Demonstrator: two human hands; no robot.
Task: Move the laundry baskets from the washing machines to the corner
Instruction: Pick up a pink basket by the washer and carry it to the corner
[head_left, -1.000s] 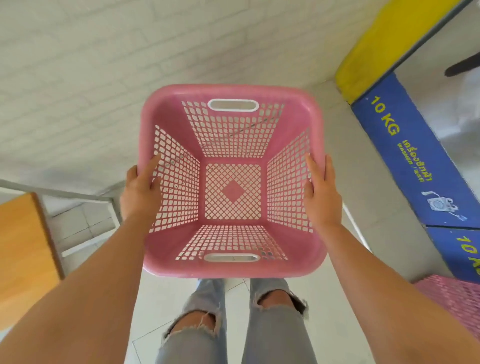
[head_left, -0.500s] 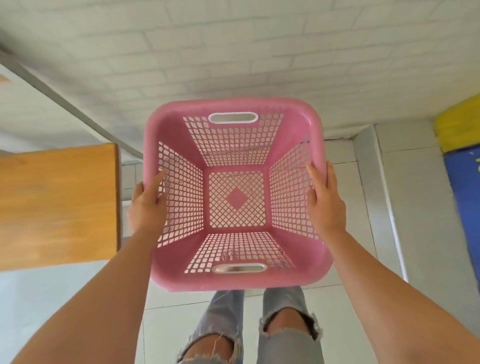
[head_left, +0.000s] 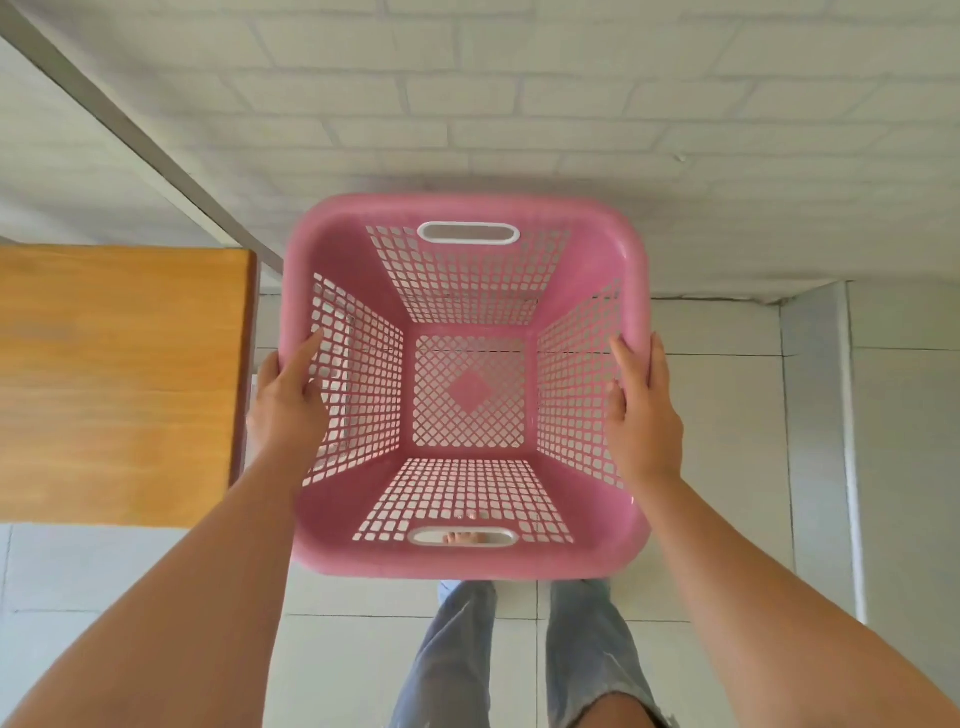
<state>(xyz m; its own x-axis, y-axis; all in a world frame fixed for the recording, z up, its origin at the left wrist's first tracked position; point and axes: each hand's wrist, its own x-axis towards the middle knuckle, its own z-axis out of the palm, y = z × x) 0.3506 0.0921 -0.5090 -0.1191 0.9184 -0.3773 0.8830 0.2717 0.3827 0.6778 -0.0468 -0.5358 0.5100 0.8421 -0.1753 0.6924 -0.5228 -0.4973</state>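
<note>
Two hands gripping one pink laundry basket in head view, holding it up off the tiled floor, open side facing camera, empty. Left hand clamping left rim, thumb lying inside along lattice wall, other fingers wrapping outside, mostly hidden. Right hand clamping right rim same way, thumb inside on mesh, fingers pressed together along outer edge. Basket hanging in front of white brick wall, just right of wooden counter, not touching it as far as visible. Showing white-edged handle slots on far and near walls; toes peeking through near slot. Jeans-clad legs standing below basket. Grey metal rail running diagonally at upper left.
</note>
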